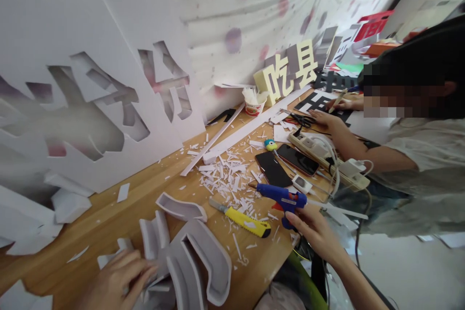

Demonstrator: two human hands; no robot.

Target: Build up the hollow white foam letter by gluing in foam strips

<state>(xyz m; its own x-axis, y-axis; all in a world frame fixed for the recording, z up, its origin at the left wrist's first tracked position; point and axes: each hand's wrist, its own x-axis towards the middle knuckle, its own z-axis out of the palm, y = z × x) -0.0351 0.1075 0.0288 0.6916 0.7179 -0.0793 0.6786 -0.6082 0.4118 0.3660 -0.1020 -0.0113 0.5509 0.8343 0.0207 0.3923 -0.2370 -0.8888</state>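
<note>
My right hand (314, 227) is wrapped round the handle of a blue glue gun (281, 197), whose nozzle points left over white scraps. At the lower left, my left hand (118, 278) has its fingers pressed together at the edge of a white foam character (220, 264). The character has raised side walls and lies on the table; my hand hides part of it. A curved walled foam piece (181, 207) lies against its top. Between the character and the glue gun rests a yellow utility knife (249, 223) with its blade out.
White foam offcuts (228, 174) litter the wooden table (145, 193). Two phones (273, 168) and a power strip (327, 155) with cords lie right. A paper tub (254, 102) stands behind. Cut-out foam board (90, 24) leans left. A co-worker's hand (323, 118) works at the right.
</note>
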